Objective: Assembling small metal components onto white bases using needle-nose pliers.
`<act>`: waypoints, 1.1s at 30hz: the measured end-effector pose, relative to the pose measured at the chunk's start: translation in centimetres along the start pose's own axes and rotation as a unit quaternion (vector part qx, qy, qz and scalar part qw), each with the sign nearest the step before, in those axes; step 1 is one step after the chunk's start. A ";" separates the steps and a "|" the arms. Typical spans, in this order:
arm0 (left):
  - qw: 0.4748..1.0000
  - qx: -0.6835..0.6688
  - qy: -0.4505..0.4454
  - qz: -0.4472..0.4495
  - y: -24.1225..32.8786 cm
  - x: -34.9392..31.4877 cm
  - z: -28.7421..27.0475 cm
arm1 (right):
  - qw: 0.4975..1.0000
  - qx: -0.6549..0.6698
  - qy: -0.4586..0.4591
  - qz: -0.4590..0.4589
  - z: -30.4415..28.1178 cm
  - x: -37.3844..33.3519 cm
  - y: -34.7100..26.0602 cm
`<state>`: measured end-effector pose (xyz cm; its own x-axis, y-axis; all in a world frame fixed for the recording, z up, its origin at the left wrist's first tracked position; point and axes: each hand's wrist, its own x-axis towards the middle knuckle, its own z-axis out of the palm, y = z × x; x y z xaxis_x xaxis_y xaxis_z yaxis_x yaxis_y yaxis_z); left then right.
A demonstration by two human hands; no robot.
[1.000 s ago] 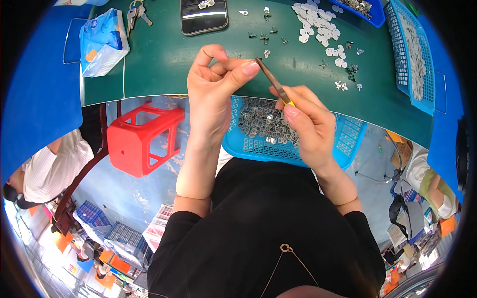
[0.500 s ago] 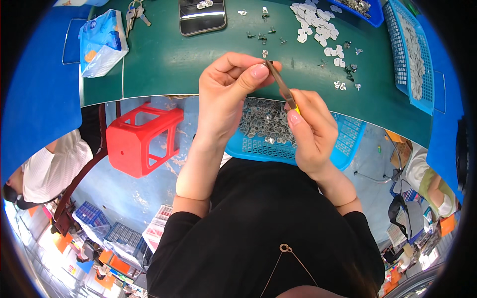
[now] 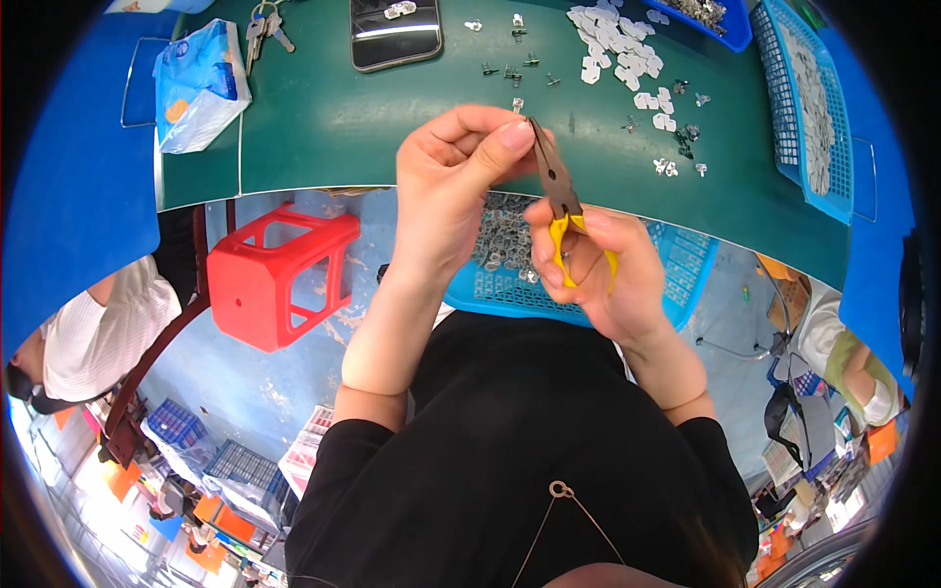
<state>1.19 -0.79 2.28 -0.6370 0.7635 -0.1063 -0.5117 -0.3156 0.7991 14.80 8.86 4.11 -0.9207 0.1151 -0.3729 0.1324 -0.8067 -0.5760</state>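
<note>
My right hand (image 3: 613, 265) grips needle-nose pliers (image 3: 555, 176) by their yellow handles. Their dark jaws point up and away, and the tips meet the fingertips of my left hand (image 3: 456, 176). Thumb and forefinger of that hand are pinched together; whatever sits between them is hidden or too small to make out. Beneath both hands, a blue plastic basket (image 3: 686, 279) holds many small metal pieces (image 3: 505, 230). On the green table (image 3: 323, 127) just beyond my fingers lies a small shiny metal piece (image 3: 518, 105), with several small dark clips (image 3: 513, 73) farther back.
White flat pieces (image 3: 618, 44) are heaped at the far right, beside a blue tray (image 3: 735, 34) and a blue basket (image 3: 838, 201). A phone (image 3: 397, 44), keys (image 3: 265, 29) and a tissue pack (image 3: 201, 88) lie far left. A red stool (image 3: 245, 294) stands left below the table.
My right hand has loosened and turned, and the pliers have rotated so that their yellow handles show spread apart. My left hand stays nearly in place, still pinching.
</note>
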 end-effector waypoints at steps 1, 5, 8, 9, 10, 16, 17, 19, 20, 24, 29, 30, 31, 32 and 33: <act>0.996 0.072 0.047 0.019 0.0 -0.1 0.1 | 1.000 -0.020 0.016 -0.012 0.3 0.1 0.1; 0.971 0.191 0.113 0.091 0.5 -0.2 0.7 | 0.986 -0.127 0.090 -0.055 0.4 0.3 0.6; 0.941 0.259 0.156 0.153 0.9 0.0 -0.4 | 0.972 -0.206 0.098 -0.062 0.0 0.1 0.4; 0.881 0.398 0.162 0.199 1.1 0.7 -2.0 | 0.977 -0.175 0.102 -0.073 -0.1 0.1 0.2; 0.799 0.527 0.163 0.240 1.4 1.0 -3.0 | 0.980 -0.144 0.106 -0.084 -0.2 0.2 0.1; 0.663 0.698 0.133 0.238 1.9 2.2 -3.4 | 0.988 -0.067 0.080 -0.114 -0.8 0.5 -0.2; 0.645 0.698 0.138 0.279 2.1 2.6 -3.2 | 0.988 -0.067 0.080 -0.114 -0.7 0.5 -0.3; 0.634 0.709 0.105 0.291 1.8 4.1 -3.1 | 0.987 -0.067 0.085 -0.115 -0.4 0.5 -0.5; 0.622 0.719 0.073 0.303 1.7 4.9 -3.0 | 0.987 -0.068 0.084 -0.115 -0.4 0.5 -0.5; 0.585 0.771 0.010 0.250 1.8 6.1 -2.8 | 0.986 -0.098 0.061 -0.116 -0.4 0.4 -0.6; 0.624 0.732 0.015 0.273 1.8 6.7 -3.4 | 0.982 -0.121 0.071 -0.125 -0.1 0.3 -0.7; 0.656 0.700 0.032 0.280 1.9 6.7 -3.3 | 0.980 -0.139 0.073 -0.120 -0.2 0.2 -0.7; 0.656 0.700 0.032 0.280 2.1 6.3 -3.1 | 0.978 -0.157 0.074 -0.114 -0.2 0.2 -0.8; 0.755 0.606 0.029 0.250 2.4 5.6 -2.2 | 0.978 -0.156 0.076 -0.115 -0.4 0.3 -0.6; 0.839 0.500 0.028 0.215 2.7 4.8 -1.5 | 0.952 -0.240 0.099 -0.164 -0.5 0.5 -0.3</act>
<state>-4.13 1.19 3.01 -0.6797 0.6632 0.3133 0.4927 0.0964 0.8648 14.52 9.47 3.73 -0.8604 0.4602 -0.2189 0.0467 -0.3566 -0.9331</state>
